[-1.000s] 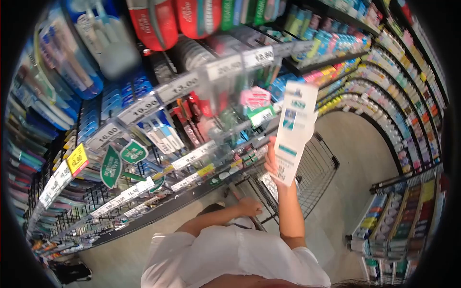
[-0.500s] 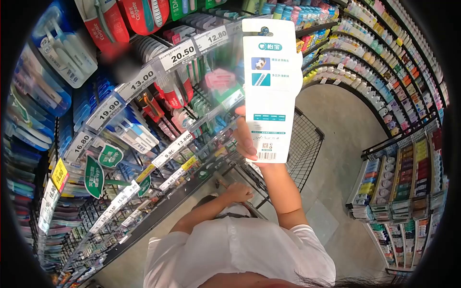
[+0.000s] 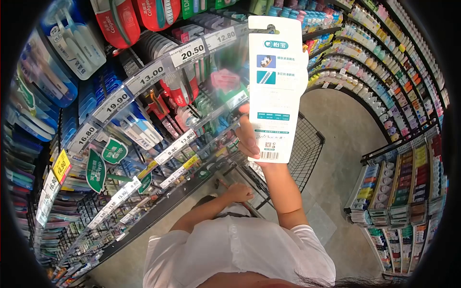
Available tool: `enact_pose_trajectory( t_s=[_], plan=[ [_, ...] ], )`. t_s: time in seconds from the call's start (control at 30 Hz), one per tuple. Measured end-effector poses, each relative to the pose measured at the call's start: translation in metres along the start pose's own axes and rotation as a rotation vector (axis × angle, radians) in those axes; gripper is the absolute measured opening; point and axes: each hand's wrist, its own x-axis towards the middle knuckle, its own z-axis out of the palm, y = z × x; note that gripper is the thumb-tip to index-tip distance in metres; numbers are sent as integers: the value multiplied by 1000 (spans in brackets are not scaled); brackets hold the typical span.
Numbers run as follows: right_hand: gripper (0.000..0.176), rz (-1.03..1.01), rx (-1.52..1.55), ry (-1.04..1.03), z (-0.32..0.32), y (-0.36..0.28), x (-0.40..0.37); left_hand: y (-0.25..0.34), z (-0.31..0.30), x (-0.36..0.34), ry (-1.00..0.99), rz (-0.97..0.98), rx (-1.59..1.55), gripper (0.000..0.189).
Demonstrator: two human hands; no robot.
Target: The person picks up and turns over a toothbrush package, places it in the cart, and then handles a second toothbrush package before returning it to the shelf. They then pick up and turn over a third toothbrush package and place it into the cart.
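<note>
My right hand (image 3: 248, 139) is closed round the lower left edge of a white package (image 3: 276, 103), which stands upright with its printed back and barcode towards me. Teal print and two small pictures show on it, and a hanging slot is at its top. Lower down, my left hand (image 3: 240, 192) has its fingers curled at the handle of a wire shopping cart (image 3: 307, 153). Whether those fingers wrap fully round the handle is hard to make out.
Racks of hanging toothbrush packs (image 3: 77, 45) with price labels (image 3: 146, 78) fill the left side. Curved shelves of bottles (image 3: 367, 79) stand at the upper right, and another shelf unit (image 3: 401, 185) at the right. Grey floor (image 3: 331, 120) lies between them.
The package in my right hand has shifted slightly right and tilts a little more. The racks at the left appear slightly further right. My left hand has hardly moved.
</note>
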Motion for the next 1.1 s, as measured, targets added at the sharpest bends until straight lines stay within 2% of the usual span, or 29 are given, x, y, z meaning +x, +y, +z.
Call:
enact_pose_trajectory(
  t_s=[0.3, 0.6, 0.83, 0.93, 1.1],
  plan=[
    [75, 7, -19, 62, -17, 5, 6, -11, 9, 3, 11, 0, -38, 35],
    [83, -15, -293, 221, -39, 10, 2, -10, 4, 5, 33, 13, -12, 32],
    [68, -33, -254, 224, -44, 15, 7, -11, 3, 5, 80, 38, -6, 31],
    [67, 8, -295, 236, -44, 12, 9, -15, 8, 8, 83, 54, -28, 30],
    [68, 49, -151, 132, -49, 12, 9, -15, 6, 9, 93, 62, -23, 28]
  ],
)
